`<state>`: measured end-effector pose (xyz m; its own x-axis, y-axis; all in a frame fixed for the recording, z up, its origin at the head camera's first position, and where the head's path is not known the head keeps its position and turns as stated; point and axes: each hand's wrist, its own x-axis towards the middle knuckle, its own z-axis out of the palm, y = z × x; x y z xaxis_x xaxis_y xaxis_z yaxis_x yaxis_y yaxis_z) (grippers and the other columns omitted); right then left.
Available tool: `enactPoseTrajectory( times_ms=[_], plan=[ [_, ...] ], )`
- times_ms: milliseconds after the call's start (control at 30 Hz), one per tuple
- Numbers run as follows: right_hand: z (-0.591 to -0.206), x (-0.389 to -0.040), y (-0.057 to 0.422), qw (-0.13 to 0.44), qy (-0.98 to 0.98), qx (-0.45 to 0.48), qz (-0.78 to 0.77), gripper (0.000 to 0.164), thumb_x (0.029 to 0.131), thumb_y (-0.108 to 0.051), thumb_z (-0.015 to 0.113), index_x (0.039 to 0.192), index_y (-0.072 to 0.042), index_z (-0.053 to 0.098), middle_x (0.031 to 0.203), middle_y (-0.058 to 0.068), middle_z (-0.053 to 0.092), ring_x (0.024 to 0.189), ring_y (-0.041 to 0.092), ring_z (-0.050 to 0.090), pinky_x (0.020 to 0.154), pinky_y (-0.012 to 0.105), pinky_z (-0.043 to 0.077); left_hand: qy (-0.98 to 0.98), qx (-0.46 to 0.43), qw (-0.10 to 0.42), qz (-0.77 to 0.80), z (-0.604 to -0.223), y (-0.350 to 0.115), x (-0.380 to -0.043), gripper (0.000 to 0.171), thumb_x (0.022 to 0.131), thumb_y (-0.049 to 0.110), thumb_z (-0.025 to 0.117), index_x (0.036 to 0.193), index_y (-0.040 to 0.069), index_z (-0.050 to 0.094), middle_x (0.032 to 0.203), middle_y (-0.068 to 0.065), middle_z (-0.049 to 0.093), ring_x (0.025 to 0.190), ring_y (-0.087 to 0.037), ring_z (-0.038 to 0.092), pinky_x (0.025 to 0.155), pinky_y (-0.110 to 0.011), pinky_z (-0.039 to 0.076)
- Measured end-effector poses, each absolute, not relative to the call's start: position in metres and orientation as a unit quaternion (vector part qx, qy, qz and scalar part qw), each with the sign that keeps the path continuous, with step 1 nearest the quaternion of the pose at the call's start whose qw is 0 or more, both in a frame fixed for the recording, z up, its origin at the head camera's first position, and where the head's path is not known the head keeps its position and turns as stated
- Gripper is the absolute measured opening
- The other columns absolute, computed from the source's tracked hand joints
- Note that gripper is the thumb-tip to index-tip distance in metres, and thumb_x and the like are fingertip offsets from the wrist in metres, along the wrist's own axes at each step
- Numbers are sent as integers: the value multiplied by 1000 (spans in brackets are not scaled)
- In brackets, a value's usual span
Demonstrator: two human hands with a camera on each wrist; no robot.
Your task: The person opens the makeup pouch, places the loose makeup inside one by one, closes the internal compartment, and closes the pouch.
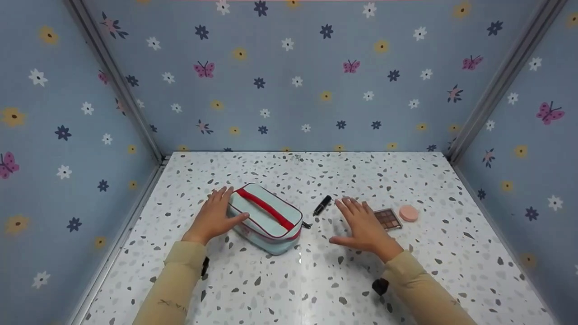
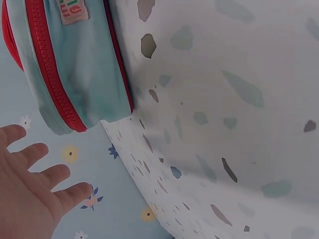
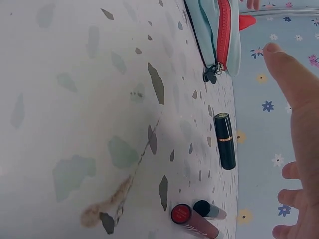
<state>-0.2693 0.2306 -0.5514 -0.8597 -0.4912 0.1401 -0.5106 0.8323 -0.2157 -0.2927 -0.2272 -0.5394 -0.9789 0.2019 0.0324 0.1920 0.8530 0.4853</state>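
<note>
Left hand (image 1: 216,217) and right hand (image 1: 365,228) spread, gripping nothing.
Beside the left hand, the light-blue bag (image 1: 266,246) looks already closed; rightward, a black tube (image 1: 322,205), palette (image 1: 389,219) and pink disc (image 1: 409,213) lie outside it on the bench (image 1: 271,289).

Across the tabletop (image 1: 271,293), left to right!

It's my left hand (image 1: 213,219) at the left end of the case (image 1: 259,221), the tube (image 1: 322,205) just right of that, then my right hand (image 1: 363,228), the palette (image 1: 389,218) partly behind it, the puff (image 1: 409,213) just right! Two more tubes (image 3: 199,226) lie close together in my right wrist view; wall (image 1: 311,108) behind everything!
</note>
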Motion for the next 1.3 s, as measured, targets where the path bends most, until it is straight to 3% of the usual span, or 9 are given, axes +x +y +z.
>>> enactPoseTrajectory(
  times_ms=[267, 567, 1033, 1300],
  plan=[
    [-552, -267, 215, 29, -961, 248, 118, 112, 89, -77, 72, 172, -14, 30, 174, 20, 37, 160, 47, 35, 126, 79, 17, 952, 101, 10, 289, -541, -230, -294, 110, 97, 69, 69, 173, 5, 22, 179, -23, 23, 166, -45, 20, 131, -67, 23],
    [-558, -267, 198, 31, -957, 246, 148, 110, 90, -71, 76, 170, -9, 34, 170, 24, 43, 155, 49, 42, 123, 71, 35, 952, 87, 24, 292, -543, -233, -296, 111, 98, 70, 67, 173, 5, 18, 179, -24, 21, 165, -50, 18, 131, -69, 21],
    [-563, -261, 171, 18, -948, 231, 217, 105, 91, -66, 79, 168, -6, 37, 168, 23, 46, 151, 48, 47, 121, 69, 40, 946, 68, 39, 313, -546, -232, -300, 110, 100, 71, 63, 174, 6, 14, 179, -24, 20, 165, -48, 19, 130, -68, 23],
    [-565, -258, 155, -25, -941, 217, 258, 103, 91, -64, 79, 169, -12, 36, 170, 22, 43, 154, 47, 45, 124, 67, 38, 943, 57, 51, 324, -548, -231, -304, 111, 100, 74, 60, 174, 6, 12, 180, -25, 17, 166, -48, 17, 131, -68, 21]
  ],
)
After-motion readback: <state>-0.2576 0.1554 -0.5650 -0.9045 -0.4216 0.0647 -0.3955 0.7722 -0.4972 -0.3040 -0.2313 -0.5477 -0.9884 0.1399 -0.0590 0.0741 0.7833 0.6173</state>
